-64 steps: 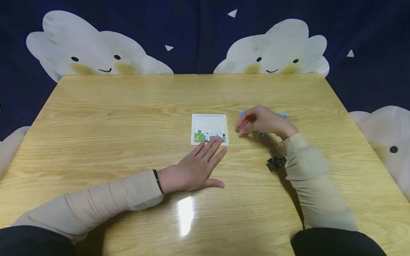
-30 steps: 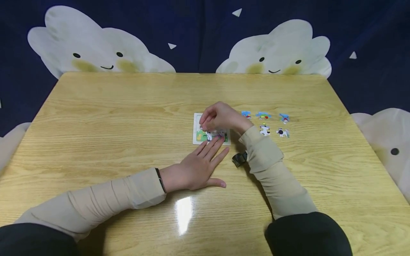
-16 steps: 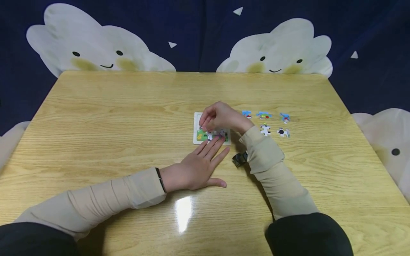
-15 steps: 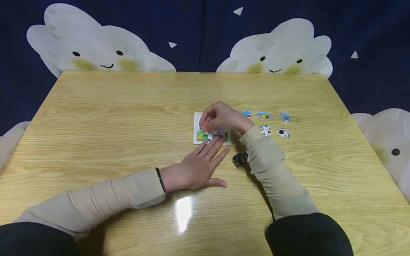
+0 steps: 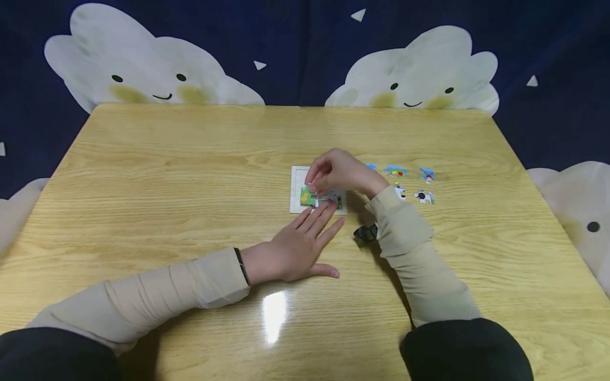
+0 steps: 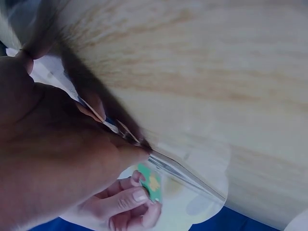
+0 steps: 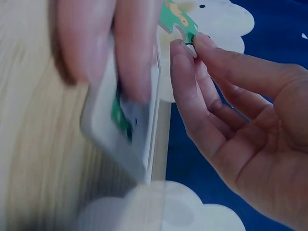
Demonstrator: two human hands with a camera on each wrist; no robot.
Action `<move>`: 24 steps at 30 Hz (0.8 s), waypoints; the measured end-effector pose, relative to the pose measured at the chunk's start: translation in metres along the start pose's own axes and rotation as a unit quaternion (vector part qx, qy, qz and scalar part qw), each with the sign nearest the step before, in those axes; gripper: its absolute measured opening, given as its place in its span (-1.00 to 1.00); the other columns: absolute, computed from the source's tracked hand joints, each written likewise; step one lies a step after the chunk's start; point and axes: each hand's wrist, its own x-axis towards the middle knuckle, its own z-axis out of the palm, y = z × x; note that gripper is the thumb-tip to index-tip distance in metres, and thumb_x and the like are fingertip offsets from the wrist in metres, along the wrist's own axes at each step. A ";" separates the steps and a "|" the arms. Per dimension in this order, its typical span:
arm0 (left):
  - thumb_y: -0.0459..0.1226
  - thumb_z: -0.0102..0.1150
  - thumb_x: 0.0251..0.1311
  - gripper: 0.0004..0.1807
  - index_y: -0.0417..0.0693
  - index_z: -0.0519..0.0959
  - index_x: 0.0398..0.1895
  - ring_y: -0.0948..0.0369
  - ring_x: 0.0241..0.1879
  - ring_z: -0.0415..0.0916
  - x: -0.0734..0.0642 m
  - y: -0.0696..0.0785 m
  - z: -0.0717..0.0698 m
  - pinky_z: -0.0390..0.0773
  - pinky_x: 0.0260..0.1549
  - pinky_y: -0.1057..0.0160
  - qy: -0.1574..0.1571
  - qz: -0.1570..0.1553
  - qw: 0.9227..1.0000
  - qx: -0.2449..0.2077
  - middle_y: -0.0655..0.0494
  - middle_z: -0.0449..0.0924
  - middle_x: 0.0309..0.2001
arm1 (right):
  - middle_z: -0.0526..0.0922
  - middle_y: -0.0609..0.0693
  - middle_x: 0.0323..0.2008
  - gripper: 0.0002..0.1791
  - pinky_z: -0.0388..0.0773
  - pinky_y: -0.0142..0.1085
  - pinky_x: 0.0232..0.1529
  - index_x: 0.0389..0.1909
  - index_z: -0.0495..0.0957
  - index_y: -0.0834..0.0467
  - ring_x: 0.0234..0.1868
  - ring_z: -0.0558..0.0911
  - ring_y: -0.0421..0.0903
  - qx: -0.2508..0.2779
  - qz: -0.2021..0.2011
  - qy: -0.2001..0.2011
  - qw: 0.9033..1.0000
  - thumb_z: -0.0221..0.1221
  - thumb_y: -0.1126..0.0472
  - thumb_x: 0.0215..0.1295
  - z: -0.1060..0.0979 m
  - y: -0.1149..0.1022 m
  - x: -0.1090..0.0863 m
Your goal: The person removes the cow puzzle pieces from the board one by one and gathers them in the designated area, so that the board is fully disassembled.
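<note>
In the head view my right hand [image 5: 337, 172] pinches a green puzzle piece [image 5: 306, 197] by its edge between thumb and fingertips. The right wrist view shows this piece [image 7: 178, 17] tilted up, clear of the small white puzzle frame [image 5: 294, 188], with a yellow figure printed on it. My left hand [image 5: 294, 251] lies flat with spread, straight fingers, their tips on the frame's near edge. Inside that edge are pieces with green and white print, partly hidden by both hands.
Loose puzzle pieces lie right of the frame: a blue-and-green piece [image 5: 395, 171], a blue-and-red piece [image 5: 427, 174], a black-and-white piece [image 5: 424, 197] and others partly behind the right wrist. Wooden table [image 5: 190, 174] surrounds them; a dark cloud-print curtain [image 5: 295, 53] hangs behind.
My right hand came from the loose pieces to the frame with the green piece, then held it low there. Now the piece is raised and shifted slightly right. The left hand stays put.
</note>
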 end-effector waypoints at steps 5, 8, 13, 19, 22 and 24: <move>0.39 -0.31 0.30 0.04 -0.06 -0.31 0.58 0.00 0.51 -0.59 0.001 0.000 0.001 -0.32 0.44 0.03 0.000 -0.002 1.000 0.004 -0.14 -0.56 0.55 | 0.69 0.09 -0.42 -0.95 0.63 -0.17 -0.22 -0.29 0.68 0.27 -0.36 0.68 0.01 0.014 0.020 0.017 1.000 0.29 0.39 0.24 -0.015 0.013 -0.010; 0.39 -0.34 0.30 0.05 -0.06 -0.33 0.58 0.00 0.51 -0.61 0.001 0.000 0.002 -0.33 0.44 0.03 -0.002 -0.004 1.000 0.008 -0.14 -0.58 0.54 | 0.69 0.11 -0.39 -0.93 0.63 -0.15 -0.22 -0.26 0.67 0.29 -0.36 0.69 0.02 0.020 0.035 0.027 0.999 0.28 0.38 0.26 -0.026 0.024 -0.018; 0.40 -0.34 0.29 0.05 -0.06 -0.31 0.58 -0.02 0.51 -0.60 -0.001 0.000 -0.001 -0.31 0.44 0.03 -0.007 -0.009 1.000 0.018 -0.16 -0.56 0.55 | 0.71 0.12 -0.38 -0.89 0.64 -0.11 -0.24 -0.23 0.66 0.33 -0.35 0.70 0.04 0.016 0.049 0.029 0.998 0.27 0.34 0.29 -0.041 0.039 -0.036; 0.38 -0.32 0.30 0.04 -0.08 -0.29 0.58 -0.02 0.51 -0.56 -0.002 0.002 -0.004 -0.29 0.44 0.03 -0.004 -0.006 1.000 0.017 -0.17 -0.52 0.55 | 0.70 0.12 -0.38 -0.87 0.63 -0.15 -0.31 -0.21 0.64 0.34 -0.38 0.68 0.00 0.007 0.070 0.030 0.997 0.28 0.35 0.28 -0.053 0.055 -0.063; 0.38 -0.31 0.31 0.04 -0.09 -0.28 0.58 -0.02 0.52 -0.54 -0.001 0.002 -0.004 -0.28 0.44 0.03 -0.003 -0.003 1.000 0.016 -0.17 -0.51 0.55 | 0.69 0.09 -0.38 -0.87 0.62 -0.22 -0.34 -0.22 0.65 0.34 -0.37 0.66 -0.04 -0.014 0.069 0.025 0.997 0.30 0.35 0.26 -0.055 0.064 -0.074; 0.38 -0.31 0.31 0.04 -0.09 -0.28 0.58 -0.02 0.52 -0.55 -0.001 0.002 -0.004 -0.28 0.44 0.03 -0.003 -0.003 1.000 0.018 -0.17 -0.51 0.55 | 0.69 0.08 -0.38 -0.90 0.61 -0.27 -0.33 -0.25 0.66 0.30 -0.37 0.66 -0.05 -0.031 0.067 0.028 0.997 0.31 0.35 0.24 -0.054 0.067 -0.078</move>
